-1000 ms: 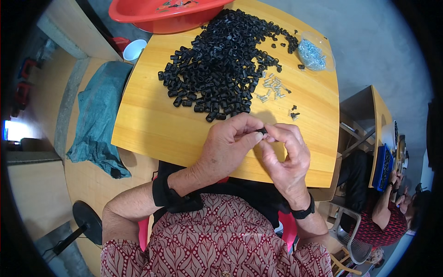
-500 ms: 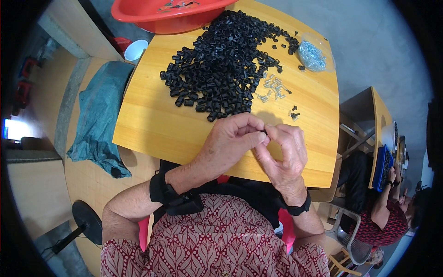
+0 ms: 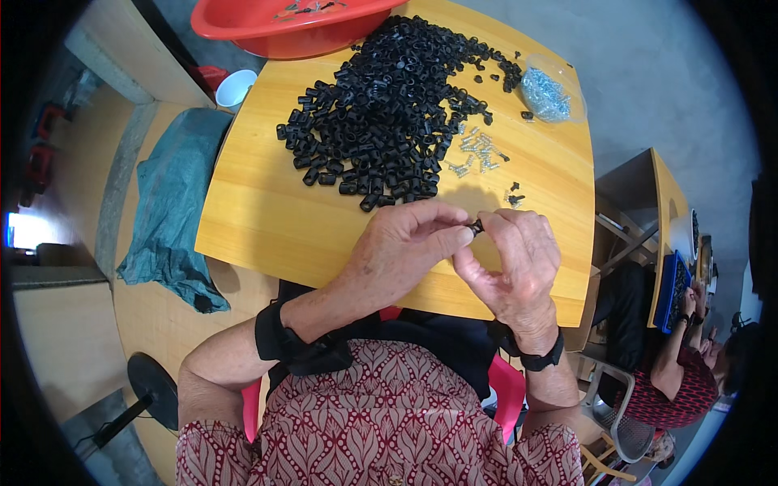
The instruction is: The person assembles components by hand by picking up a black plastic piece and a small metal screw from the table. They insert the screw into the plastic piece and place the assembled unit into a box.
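Over the near part of the table my left hand (image 3: 405,243) pinches a small black plastic part (image 3: 476,228) between thumb and fingers. My right hand (image 3: 515,259) meets it from the other side, its fingertips closed at the same part. Most of the part is hidden by my fingers. Just beyond my hands spreads a big heap of black plastic fittings (image 3: 381,113). To the right of the heap lie several small metal springs (image 3: 480,151), and nearer me a few little black pieces (image 3: 515,197) rest on the wood.
A red basin (image 3: 300,36) stands at the table's (image 3: 259,211) far left, with a white bowl (image 3: 236,89) beyond the edge. At the far right is a clear container of small metal springs (image 3: 545,95). A green sack (image 3: 182,194) lies left; another person (image 3: 673,364) sits right.
My right hand has shifted slightly right and turned, and the fingertips have parted a little, so more of the black part shows. The heap looks unchanged.
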Demonstrator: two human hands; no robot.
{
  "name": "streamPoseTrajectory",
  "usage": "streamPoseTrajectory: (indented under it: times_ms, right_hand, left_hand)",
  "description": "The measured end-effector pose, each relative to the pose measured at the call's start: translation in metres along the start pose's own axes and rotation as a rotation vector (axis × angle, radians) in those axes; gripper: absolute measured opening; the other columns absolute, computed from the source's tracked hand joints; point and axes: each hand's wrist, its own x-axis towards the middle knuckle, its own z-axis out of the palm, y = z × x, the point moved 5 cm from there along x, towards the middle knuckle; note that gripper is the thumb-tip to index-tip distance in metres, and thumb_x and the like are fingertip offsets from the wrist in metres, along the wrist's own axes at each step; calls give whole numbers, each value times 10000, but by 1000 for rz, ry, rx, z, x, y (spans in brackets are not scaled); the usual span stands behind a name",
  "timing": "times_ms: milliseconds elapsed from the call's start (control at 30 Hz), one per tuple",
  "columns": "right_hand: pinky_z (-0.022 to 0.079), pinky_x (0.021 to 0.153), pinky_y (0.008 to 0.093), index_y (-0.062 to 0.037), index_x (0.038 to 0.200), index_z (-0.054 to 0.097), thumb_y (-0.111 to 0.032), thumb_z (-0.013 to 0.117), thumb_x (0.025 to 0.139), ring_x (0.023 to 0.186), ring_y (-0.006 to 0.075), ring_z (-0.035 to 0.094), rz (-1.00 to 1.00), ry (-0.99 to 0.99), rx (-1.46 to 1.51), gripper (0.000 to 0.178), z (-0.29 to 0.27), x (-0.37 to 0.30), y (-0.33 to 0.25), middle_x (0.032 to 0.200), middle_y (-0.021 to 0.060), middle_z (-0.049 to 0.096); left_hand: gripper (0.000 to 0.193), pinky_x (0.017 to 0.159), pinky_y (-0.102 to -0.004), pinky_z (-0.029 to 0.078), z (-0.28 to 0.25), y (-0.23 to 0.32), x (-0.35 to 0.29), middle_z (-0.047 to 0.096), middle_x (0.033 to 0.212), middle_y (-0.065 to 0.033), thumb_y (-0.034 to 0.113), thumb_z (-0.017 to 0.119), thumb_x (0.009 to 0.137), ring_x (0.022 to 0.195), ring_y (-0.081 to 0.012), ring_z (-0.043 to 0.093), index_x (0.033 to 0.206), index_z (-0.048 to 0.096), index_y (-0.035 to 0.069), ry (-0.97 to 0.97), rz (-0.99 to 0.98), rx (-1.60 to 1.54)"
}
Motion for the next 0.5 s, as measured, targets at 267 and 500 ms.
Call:
streamPoseTrajectory:
  times_ms: [267, 500]
  right_hand:
    - [449, 557, 331, 11, 903, 654, -58, 772, 666, 628, 231, 577, -24, 34, -12, 273, 1, -2, -6, 721, 70, 574]
    - [458, 536, 323, 20, 897, 657, -40, 764, 664, 590, 218, 575, -11, 72, 18, 263, 5, -6, -4, 668, 55, 554]
  left_hand:
    - [216, 671, -241, 491, 0, -3, 1, 694, 814, -37, 140, 640, 909, 747, -61, 591, 991, 693, -53, 16, 51, 23]
    - [206, 662, -241, 492, 2, -3, 1, 697, 807, -38, 136, 634, 907, 740, -59, 593, 957, 701, -53, 48, 55, 24]
